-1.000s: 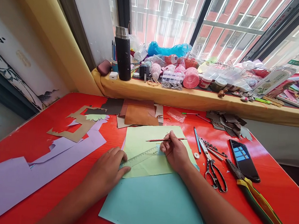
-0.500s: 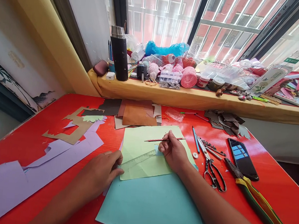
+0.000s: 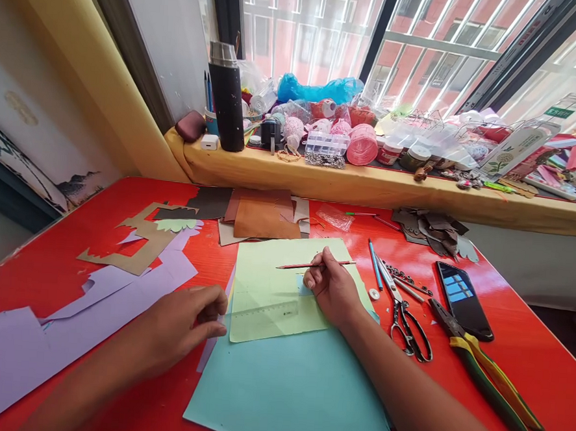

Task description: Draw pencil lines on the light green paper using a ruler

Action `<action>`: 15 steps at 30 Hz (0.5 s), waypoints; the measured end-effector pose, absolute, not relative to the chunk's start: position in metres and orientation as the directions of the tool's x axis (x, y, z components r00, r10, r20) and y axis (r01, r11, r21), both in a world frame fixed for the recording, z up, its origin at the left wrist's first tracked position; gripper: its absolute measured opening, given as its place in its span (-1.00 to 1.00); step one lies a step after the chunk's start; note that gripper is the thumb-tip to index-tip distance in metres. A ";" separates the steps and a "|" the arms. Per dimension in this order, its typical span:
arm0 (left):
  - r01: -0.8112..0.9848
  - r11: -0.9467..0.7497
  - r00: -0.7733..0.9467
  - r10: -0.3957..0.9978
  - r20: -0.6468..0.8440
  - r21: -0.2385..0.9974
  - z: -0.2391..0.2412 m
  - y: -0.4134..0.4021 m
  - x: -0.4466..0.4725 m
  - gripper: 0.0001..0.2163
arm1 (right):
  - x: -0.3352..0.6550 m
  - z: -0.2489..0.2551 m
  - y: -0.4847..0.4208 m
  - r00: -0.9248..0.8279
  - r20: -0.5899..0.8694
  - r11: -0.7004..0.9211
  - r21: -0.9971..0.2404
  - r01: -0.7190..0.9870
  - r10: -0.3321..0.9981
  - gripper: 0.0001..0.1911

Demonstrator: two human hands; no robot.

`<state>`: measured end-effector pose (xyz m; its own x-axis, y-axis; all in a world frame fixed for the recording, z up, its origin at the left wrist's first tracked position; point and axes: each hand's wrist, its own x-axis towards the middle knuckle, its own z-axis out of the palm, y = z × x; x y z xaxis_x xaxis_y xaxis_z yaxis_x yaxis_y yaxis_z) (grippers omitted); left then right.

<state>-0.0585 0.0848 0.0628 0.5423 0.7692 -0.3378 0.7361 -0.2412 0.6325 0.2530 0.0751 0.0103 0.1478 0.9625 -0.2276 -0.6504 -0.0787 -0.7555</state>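
Observation:
My right hand [image 3: 330,288] holds a red pencil [image 3: 294,266] crosswise, its point toward the left, above a light green paper sheet [image 3: 266,260]. My left hand [image 3: 191,323] is at the sheet's left edge. Its thumb and fingers are closed round the left end of a clear ruler [image 3: 262,313], which reaches over the lower part of the green sheet. Beneath lies a larger teal sheet [image 3: 287,391]. A small blue piece [image 3: 305,285] sits beside my right fingers, partly hidden by them.
Right of the paper lie scissors [image 3: 401,317], a blue pen [image 3: 375,265], pliers [image 3: 487,377] and a phone [image 3: 464,301]. Purple paper [image 3: 90,333] and a brown cutout [image 3: 149,252] are at left. Brown sheets [image 3: 263,215] lie behind; a black flask [image 3: 226,101] stands on the crowded sill.
My left hand has shifted slightly left, and the ruler has turned from a steep slant to nearly level along the lower green sheet. My right hand keeps the pencil almost unmoved.

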 end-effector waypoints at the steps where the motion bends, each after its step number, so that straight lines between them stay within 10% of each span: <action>1: 0.731 -0.258 0.557 0.761 -0.333 0.632 0.061 0.083 -0.058 -0.81 | 0.253 0.010 0.075 0.148 -0.227 -0.078 -0.756 -0.650 0.963 -0.51; 15: 0.741 -0.396 0.599 0.755 -0.266 0.542 0.049 0.077 -0.049 -0.91 | 0.253 0.011 0.073 0.145 -0.223 -0.081 -0.766 -0.638 0.964 -0.51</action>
<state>-0.0491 0.0766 0.0489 0.5989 0.7553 -0.2662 0.7408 -0.3962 0.5425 0.2535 0.0731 0.0106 0.1452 0.9639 -0.2230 -0.6379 -0.0810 -0.7658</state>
